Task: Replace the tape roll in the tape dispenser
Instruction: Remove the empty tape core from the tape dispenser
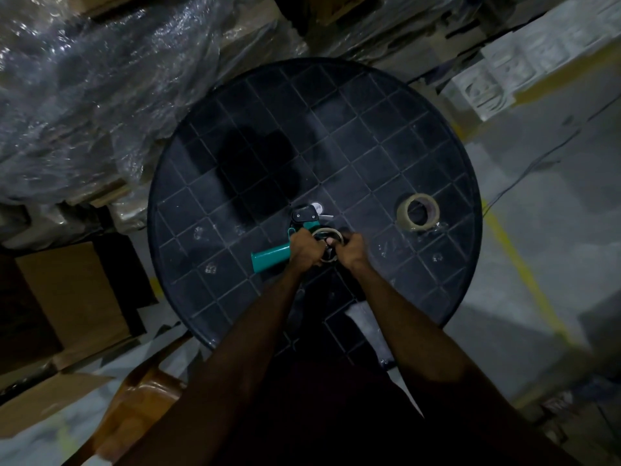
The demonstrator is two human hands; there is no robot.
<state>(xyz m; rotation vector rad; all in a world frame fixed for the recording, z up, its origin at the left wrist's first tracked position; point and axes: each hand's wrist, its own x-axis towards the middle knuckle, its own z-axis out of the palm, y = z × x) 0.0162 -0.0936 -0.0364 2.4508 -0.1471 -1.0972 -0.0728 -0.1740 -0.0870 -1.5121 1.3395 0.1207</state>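
At the bottom of the frame two bare forearms reach up from the lower edge toward the middle, over a dark lap. At lower left an orange-brown chair (141, 398) stands on the pale floor, with flattened cardboard boxes (67, 297) along the left edge.

Just below the centre both hands meet over a round black table (386, 136) whose top is ruled into squares. The left hand (304, 248) is closed around the body of a teal tape dispenser (270, 258); its handle sticks out to the lower left, and its black head points up the frame, resting on the tabletop. The right hand (351, 250) is closed on a thin, nearly spent tape ring (327, 235) that sits at the dispenser's hub, between the two hands. Whether the ring is seated or lifted off the hub cannot be told.

To the right of the hands, well apart, a fuller tape roll (418, 211) stands tilted on the table near its right rim.

Beyond the table, plastic-wrapped goods (100, 79) fill the upper left; white moulded foam blocks (504, 68) lie at upper right. Yellow floor lines (524, 270) run down the right side. No writing or label is legible anywhere.
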